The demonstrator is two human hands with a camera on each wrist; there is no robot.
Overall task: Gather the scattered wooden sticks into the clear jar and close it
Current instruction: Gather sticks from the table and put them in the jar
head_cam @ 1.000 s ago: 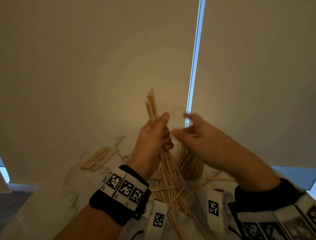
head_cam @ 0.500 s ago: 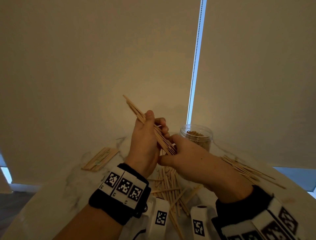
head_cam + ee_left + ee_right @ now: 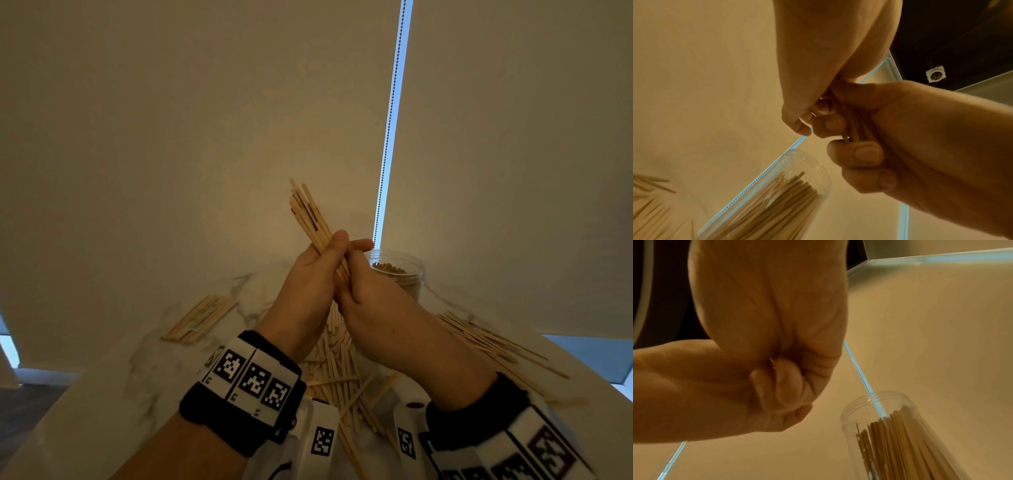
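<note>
Both hands hold one bundle of wooden sticks [image 3: 310, 216] above the table, its top fanning up and to the left. My left hand [image 3: 318, 270] grips it with the thumb across the front. My right hand [image 3: 359, 284] is pressed against the left and curls round the bundle's lower part; the left wrist view shows those fingers wrapped on the sticks [image 3: 854, 126]. Just behind and to the right of the hands stands the clear jar [image 3: 407, 270], open and part filled with upright sticks [image 3: 898, 434]. No lid is in view.
Loose sticks [image 3: 337, 373] lie crisscrossed on the white marbled table [image 3: 102, 370] under my wrists. Another spread of sticks [image 3: 489, 342] lies at the right, and a tidy flat bundle [image 3: 200, 318] at the left. A blind with a bead cord [image 3: 387, 154] hangs behind.
The bundle has swung from a steep left lean to nearer upright. My right hand has slid up against the left and closed round the bundle's lower part.
</note>
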